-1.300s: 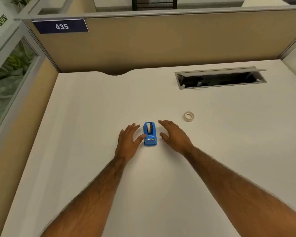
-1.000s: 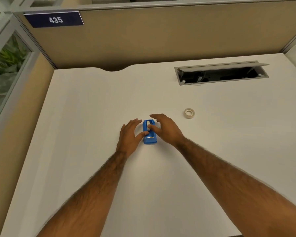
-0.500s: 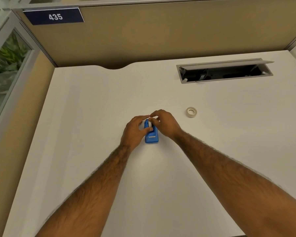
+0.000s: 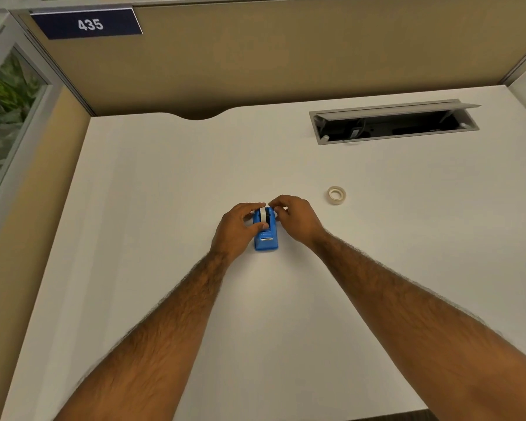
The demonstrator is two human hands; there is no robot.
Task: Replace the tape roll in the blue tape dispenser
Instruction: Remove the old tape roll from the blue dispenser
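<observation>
Blue tape dispenser [image 4: 266,237]: left hand [image 4: 236,227] clasps its body, right hand [image 4: 296,218] pinches the fitted roll [image 4: 263,214]. Risk: dispenser lifts if roll binds; spare roll [image 4: 336,195] lies apart.

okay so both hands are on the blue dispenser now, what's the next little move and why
Probably lift the old roll up out of the dispenser. The left hand braces its side, the right hand pinches at the roll, and the spare roll waits on the desk.

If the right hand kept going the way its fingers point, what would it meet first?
The right hand points left at the tape roll in the blue dispenser; its fingers seem already on it.
</observation>
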